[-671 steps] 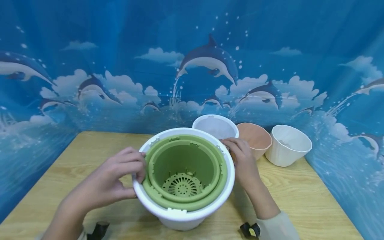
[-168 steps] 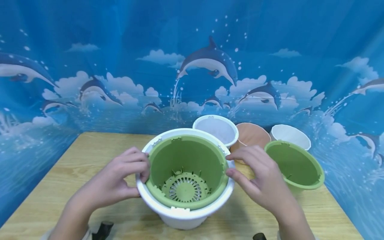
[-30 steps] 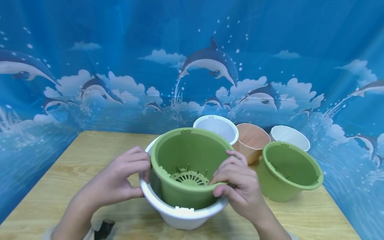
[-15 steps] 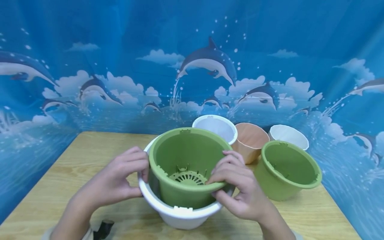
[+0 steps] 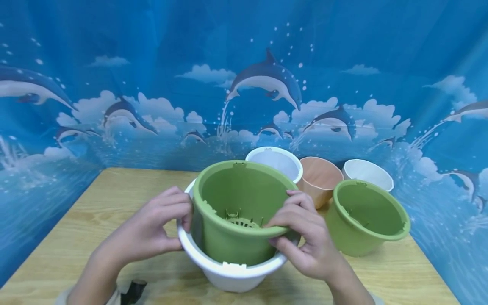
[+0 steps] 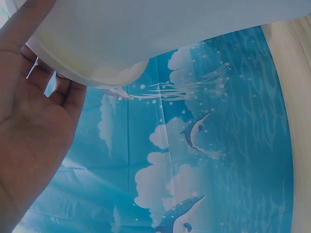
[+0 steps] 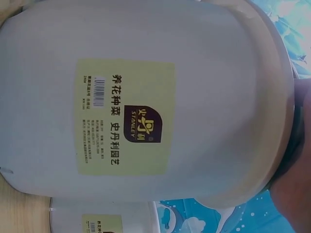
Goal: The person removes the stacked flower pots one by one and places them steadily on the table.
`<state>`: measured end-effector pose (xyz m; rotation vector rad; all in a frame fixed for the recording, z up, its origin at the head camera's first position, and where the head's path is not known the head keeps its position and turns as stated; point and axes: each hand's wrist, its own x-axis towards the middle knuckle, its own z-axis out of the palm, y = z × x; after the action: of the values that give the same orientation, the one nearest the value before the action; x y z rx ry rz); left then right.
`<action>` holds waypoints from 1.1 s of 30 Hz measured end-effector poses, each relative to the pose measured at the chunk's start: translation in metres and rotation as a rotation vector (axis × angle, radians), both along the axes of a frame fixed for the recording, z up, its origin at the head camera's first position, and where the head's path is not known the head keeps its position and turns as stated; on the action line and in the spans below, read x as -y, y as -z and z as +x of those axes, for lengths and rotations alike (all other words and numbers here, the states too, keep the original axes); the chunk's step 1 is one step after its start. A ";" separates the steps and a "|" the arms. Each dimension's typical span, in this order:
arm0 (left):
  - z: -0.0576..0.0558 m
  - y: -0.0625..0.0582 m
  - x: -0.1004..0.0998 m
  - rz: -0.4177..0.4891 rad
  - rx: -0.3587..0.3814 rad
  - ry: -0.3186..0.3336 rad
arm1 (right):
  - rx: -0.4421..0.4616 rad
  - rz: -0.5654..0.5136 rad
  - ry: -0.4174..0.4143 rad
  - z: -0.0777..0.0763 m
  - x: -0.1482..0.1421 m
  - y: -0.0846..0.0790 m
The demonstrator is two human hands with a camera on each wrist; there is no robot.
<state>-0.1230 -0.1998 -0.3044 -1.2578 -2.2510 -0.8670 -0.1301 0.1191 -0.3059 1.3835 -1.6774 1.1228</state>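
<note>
A white plastic flowerpot (image 5: 232, 277) stands on the table in the head view, and my left hand (image 5: 158, 222) grips its left rim, fingers over the edge and thumb outside. Partly inside it, raised and tilted, is a green flowerpot (image 5: 238, 243) with a slotted bottom. My right hand (image 5: 305, 233) pinches the green pot's right rim, fingers inside and thumb below. The left wrist view has my left hand (image 6: 39, 116) at the rim of the white pot (image 6: 146, 29). In the right wrist view, a printed label (image 7: 126, 116) shows on the white pot's outside wall.
Another green pot (image 5: 352, 231) stands to the right on the wooden table (image 5: 114, 190). Behind it are a white round pot (image 5: 272, 163), a terracotta-coloured pot (image 5: 322, 173) and a white faceted pot (image 5: 367, 176). A blue dolphin-print curtain (image 5: 190, 84) surrounds the table.
The smaller green pot has gone from the nested stack to the right side of the table. My right hand has since raised and tilted the larger green pot, lately a little higher.
</note>
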 end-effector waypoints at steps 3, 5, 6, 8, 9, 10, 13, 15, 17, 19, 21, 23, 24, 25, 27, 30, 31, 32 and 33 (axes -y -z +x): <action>0.000 0.000 0.000 -0.006 0.020 -0.013 | -0.016 -0.011 -0.006 -0.001 0.000 -0.002; 0.001 0.000 0.000 -0.005 0.023 -0.014 | -0.023 -0.018 -0.006 -0.001 0.000 -0.003; 0.000 0.001 0.000 -0.001 0.013 -0.009 | -0.023 -0.022 -0.005 -0.001 0.000 -0.003; -0.001 0.001 -0.001 0.009 -0.012 0.002 | -0.023 -0.030 -0.005 -0.001 -0.001 -0.004; -0.001 0.001 -0.001 0.014 -0.023 0.008 | -0.023 -0.034 -0.005 -0.001 -0.001 -0.004; -0.001 0.001 -0.001 0.008 -0.012 0.004 | -0.024 -0.037 -0.004 -0.001 -0.002 -0.004; -0.001 0.001 -0.001 0.001 0.000 0.000 | -0.028 -0.041 -0.005 -0.001 -0.003 -0.006; -0.001 0.000 -0.001 -0.004 0.012 -0.005 | -0.031 -0.044 -0.006 -0.001 -0.004 -0.007; -0.001 0.000 -0.001 0.000 0.005 -0.004 | -0.035 -0.053 -0.004 0.000 -0.005 -0.009; -0.001 0.000 -0.001 0.006 -0.003 -0.003 | -0.037 -0.066 -0.001 0.000 -0.006 -0.011; -0.002 0.001 -0.002 0.012 -0.009 0.003 | -0.039 -0.086 0.001 0.001 -0.007 -0.012; -0.002 0.002 -0.002 0.015 -0.016 0.008 | -0.039 -0.103 -0.003 0.002 -0.008 -0.013; -0.002 0.002 -0.002 0.014 -0.009 0.008 | -0.040 -0.111 -0.006 0.002 -0.009 -0.014; -0.002 0.002 -0.002 0.015 -0.009 0.011 | -0.039 -0.117 -0.010 0.003 -0.009 -0.014; -0.002 0.002 -0.002 0.015 -0.007 0.012 | -0.038 -0.125 -0.018 0.003 -0.010 -0.015; -0.002 0.002 -0.002 0.015 -0.002 0.008 | -0.045 -0.137 -0.023 0.002 -0.012 -0.016; -0.002 0.002 -0.001 0.016 -0.006 0.008 | -0.045 -0.141 -0.021 0.003 -0.012 -0.017; -0.002 0.002 -0.001 0.016 -0.002 0.006 | -0.047 -0.146 -0.022 0.003 -0.013 -0.017; -0.002 0.002 -0.001 0.015 0.000 0.005 | -0.051 -0.152 -0.025 0.003 -0.013 -0.017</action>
<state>-0.1249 -0.1990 -0.3065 -1.2569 -2.2387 -0.8836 -0.1275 0.1319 -0.2890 1.3290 -1.5099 1.1933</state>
